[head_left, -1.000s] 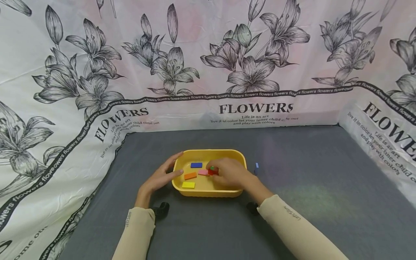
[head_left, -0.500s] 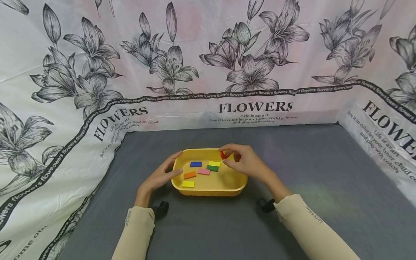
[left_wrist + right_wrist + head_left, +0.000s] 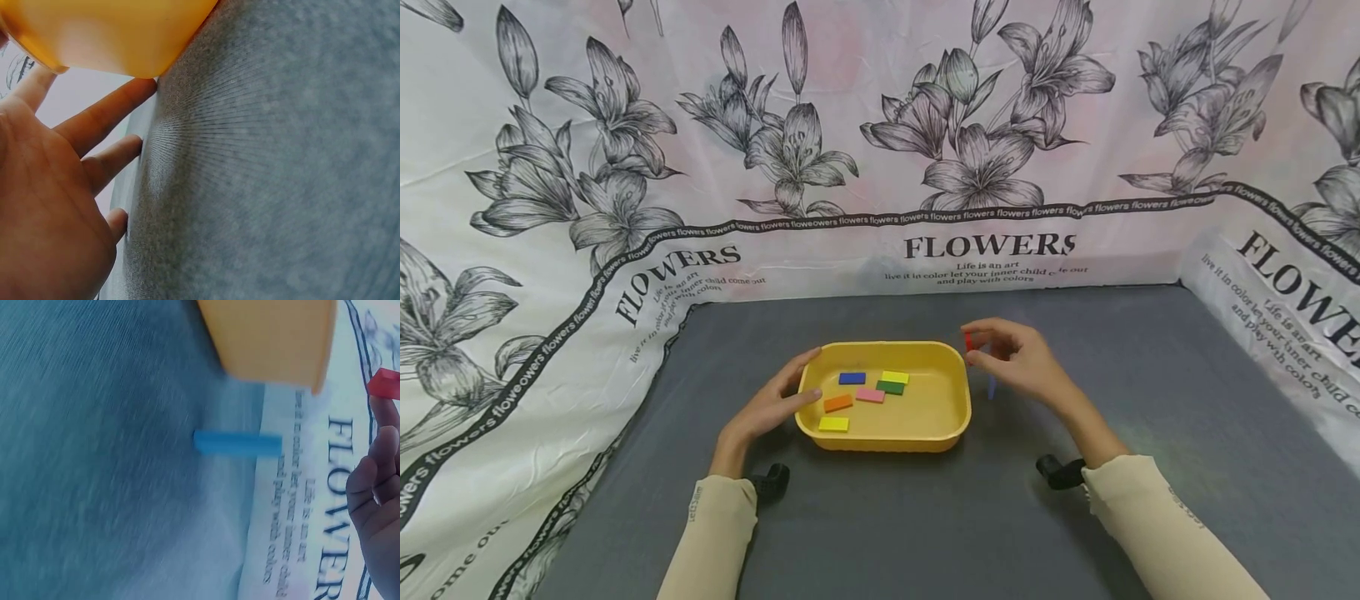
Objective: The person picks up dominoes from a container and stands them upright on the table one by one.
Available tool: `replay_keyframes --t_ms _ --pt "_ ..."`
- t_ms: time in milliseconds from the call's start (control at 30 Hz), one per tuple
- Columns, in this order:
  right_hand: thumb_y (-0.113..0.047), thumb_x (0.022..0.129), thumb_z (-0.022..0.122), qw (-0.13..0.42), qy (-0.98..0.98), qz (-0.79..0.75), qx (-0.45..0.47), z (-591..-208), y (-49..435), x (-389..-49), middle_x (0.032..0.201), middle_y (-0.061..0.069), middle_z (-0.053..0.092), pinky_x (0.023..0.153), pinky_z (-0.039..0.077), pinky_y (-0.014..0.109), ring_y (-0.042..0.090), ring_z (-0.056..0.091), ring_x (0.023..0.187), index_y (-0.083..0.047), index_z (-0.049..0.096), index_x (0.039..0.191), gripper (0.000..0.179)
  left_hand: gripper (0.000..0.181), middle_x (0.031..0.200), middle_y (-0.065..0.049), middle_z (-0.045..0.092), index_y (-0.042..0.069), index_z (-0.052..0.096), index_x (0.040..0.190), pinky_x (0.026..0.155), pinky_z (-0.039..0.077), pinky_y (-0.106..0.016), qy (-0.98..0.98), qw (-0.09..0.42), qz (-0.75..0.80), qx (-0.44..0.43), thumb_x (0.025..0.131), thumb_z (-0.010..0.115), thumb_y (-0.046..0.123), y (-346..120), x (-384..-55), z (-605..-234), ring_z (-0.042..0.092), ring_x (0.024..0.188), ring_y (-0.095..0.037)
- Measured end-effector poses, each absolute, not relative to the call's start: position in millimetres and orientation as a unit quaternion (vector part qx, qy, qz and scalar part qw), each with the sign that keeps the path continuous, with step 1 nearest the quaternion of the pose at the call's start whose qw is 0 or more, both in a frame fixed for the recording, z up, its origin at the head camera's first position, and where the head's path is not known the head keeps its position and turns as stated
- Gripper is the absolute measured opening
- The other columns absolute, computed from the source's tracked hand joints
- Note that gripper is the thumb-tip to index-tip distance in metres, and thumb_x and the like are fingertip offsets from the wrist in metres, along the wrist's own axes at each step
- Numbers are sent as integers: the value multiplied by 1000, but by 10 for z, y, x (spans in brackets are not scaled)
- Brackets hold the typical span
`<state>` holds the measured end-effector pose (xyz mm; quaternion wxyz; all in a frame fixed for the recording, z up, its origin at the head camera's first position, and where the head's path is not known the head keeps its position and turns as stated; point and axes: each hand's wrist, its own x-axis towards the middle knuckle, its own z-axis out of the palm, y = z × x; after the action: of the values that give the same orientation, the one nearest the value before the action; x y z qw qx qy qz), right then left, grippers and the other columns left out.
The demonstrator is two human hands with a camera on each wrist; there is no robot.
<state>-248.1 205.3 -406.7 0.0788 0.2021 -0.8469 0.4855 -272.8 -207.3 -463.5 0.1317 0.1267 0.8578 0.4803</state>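
Note:
My right hand [image 3: 1018, 358] pinches a red domino [image 3: 968, 341] between thumb and fingertips, just off the right end of a yellow tub [image 3: 883, 444]. In the right wrist view the red domino [image 3: 386, 384] shows at the right edge. A blue domino [image 3: 992, 387] stands upright on the table below the right hand, partly hidden by it. My left hand [image 3: 775, 402] holds the tub's left end, thumb over the rim, fingers along the outside. In the left wrist view the fingers of the left hand [image 3: 50, 162] spread beside the tub wall, tips near the table.
Flat inside the tub lie several dominoes: a blue one [image 3: 852, 378], an orange one [image 3: 838, 403], a pink one [image 3: 870, 396], a green one [image 3: 890, 388] and two yellow ones. A flower-printed cloth [image 3: 820, 267] hangs behind and beside the grey table [image 3: 880, 517].
The right hand has lifted the red domino out of the tub and carried it right, past the rim. A yellow and a green domino came into view. The left hand stays on the tub.

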Motion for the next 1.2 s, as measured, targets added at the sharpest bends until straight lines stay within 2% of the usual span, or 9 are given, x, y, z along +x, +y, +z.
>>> replay_keyframes --t_ms 167,333,567,733,900,1067,1200 --pt "-11 93 73 101 -839 503 182 -4168 2280 -2440 106 16 76 59 48 24 16 61 71 -13 68 127 34 72 171 -2 23 40 29 159 121 23 -67 855 136 484 127 97 66 35 -2073 -2740 -4640 26 155 -39" --pt "-10 94 73 105 -829 525 164 -4287 2452 -2390 106 19 74 65 54 23 22 68 77 -9 67 128 34 72 171 -2 22 40 28 159 122 22 -67 856 138 482 126 98 66 35 -2079 -2719 -4605 24 156 -39" --pt "-12 95 72 80 -823 545 141 -4416 2566 -2368 104 9 76 67 56 25 19 71 81 -6 66 127 34 73 171 -2 22 40 28 159 122 19 -68 861 137 476 114 97 66 37 -2056 -2700 -4575 25 155 -39" --pt "-13 95 72 59 -841 522 129 -4485 2578 -2368 106 17 74 65 54 24 16 69 80 -1 66 125 33 73 171 -2 22 39 28 160 123 18 -67 859 137 479 118 97 66 36 -2048 -2702 -4585 24 156 -38" --pt "-15 94 74 16 -859 497 123 -4514 2576 -2388 110 22 72 64 55 27 18 69 82 -1 66 125 34 72 170 -3 23 38 29 160 122 18 -68 854 134 486 128 98 66 33 -2075 -2702 -4596 25 155 -39" --pt "-7 91 74 -23 -856 501 124 -4534 2579 -2400 109 25 71 56 57 32 21 68 73 2 65 121 33 71 170 -4 24 38 29 159 122 19 -69 853 140 486 127 98 65 34 -2084 -2703 -4596 26 155 -39" --pt "-3 90 74 -35 -857 498 124 -4534 2586 -2384 107 25 72 55 56 30 17 66 69 4 64 120 32 72 170 -4 24 39 29 159 122 19 -69 854 141 484 125 98 65 35 -2073 -2710 -4594 26 155 -39"
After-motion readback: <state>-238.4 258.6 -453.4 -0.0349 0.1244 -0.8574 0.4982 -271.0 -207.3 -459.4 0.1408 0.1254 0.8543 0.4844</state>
